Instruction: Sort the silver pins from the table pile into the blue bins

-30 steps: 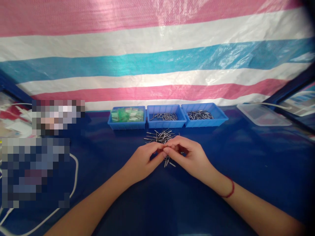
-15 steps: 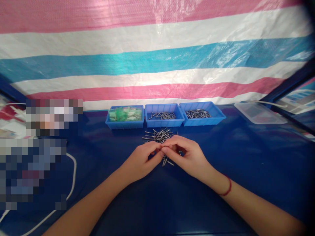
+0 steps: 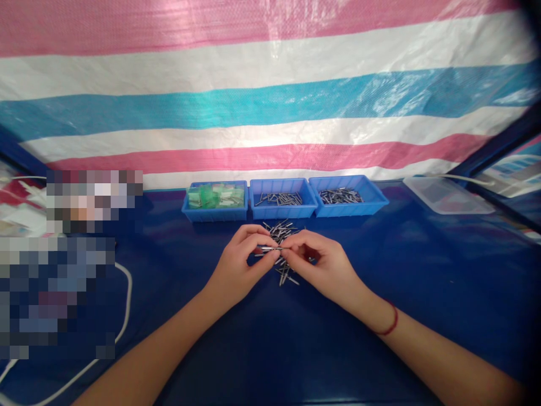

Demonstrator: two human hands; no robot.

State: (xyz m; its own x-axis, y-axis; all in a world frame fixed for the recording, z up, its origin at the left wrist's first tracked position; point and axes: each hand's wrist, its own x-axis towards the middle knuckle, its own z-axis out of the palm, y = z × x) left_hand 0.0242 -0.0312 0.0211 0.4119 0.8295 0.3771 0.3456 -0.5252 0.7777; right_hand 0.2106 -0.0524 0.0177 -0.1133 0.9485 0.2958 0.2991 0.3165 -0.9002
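Striped sheeting point(image 3: 270, 107) backs the desk point(image 3: 270, 349), where I have the left hand point(image 3: 243, 259) and right hand point(image 3: 325, 256), fingertips closed, both pinching one metal pin point(image 3: 269, 248) above a pile of pins point(image 3: 282, 232); three blue bins point(image 3: 283, 212) stand beyond.

Light seems to come through the striped sheet point(image 3: 270, 101) behind the middle blue bin point(image 3: 283, 213) — palest above it, with crinkled glare up to its right. The tabletop point(image 3: 262, 349) before the bin is dim, faintly glossy. Pixelated blocks mask patches left of the bin; far right of it, the view stretches, softens and blackens.
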